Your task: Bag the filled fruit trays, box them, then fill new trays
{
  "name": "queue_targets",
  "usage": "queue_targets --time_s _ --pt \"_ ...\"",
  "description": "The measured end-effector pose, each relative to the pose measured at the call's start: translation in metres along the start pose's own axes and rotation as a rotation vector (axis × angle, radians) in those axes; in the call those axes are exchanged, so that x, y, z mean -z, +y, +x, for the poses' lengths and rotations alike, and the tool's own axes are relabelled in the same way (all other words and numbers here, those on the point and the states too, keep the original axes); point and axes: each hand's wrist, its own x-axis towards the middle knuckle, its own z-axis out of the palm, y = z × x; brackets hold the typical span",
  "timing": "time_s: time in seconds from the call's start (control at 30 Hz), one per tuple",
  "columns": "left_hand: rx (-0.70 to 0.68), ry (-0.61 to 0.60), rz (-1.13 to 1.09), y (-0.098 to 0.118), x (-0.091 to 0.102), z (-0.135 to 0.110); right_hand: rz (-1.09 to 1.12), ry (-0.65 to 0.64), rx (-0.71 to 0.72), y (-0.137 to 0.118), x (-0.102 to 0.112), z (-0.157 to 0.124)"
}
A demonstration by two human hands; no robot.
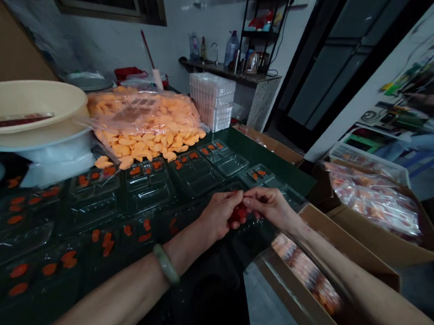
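My left hand [221, 214] is closed, with its fingers curled around small red pieces [239, 214] whose exact kind I cannot make out. Against its thumb tip my right hand [269, 206] makes a pinch; what lies between those fingertips is hidden. Both hands hover over the near right of a dark green table. Beneath and around them are rows of clear plastic trays [150, 197] with compartments. Small orange-red pieces [108, 241] lie in many of the smaller compartments. A tray [259, 176] just beyond my right hand holds a few such pieces.
A heap of light orange pieces [155, 145], partly under clear plastic, lies at the back. Left of it is a cream basin [72, 106]; right, a stack of clear trays [212, 100]. Cardboard boxes [383, 229] with packed goods stand at right. A blurred person [428, 131] is at far right.
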Motion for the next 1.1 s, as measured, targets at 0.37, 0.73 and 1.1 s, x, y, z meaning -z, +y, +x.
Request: queue_targets --time_s 0.37,0.73,1.1 --pt "0.024 0.054 -0.256 0.011 0.011 0.033 -0.569 0.476 0.063 0.042 0.074 0.059" --pt "0.029 0.12 -0.267 0.025 0.02 0.033 -0.99 0.484 -0.039 0.08 0.121 0.097" --pt "-0.035 0.13 -0.175 0.018 0.033 0.029 -1.325 0.23 -0.085 0.067 0.111 0.093"
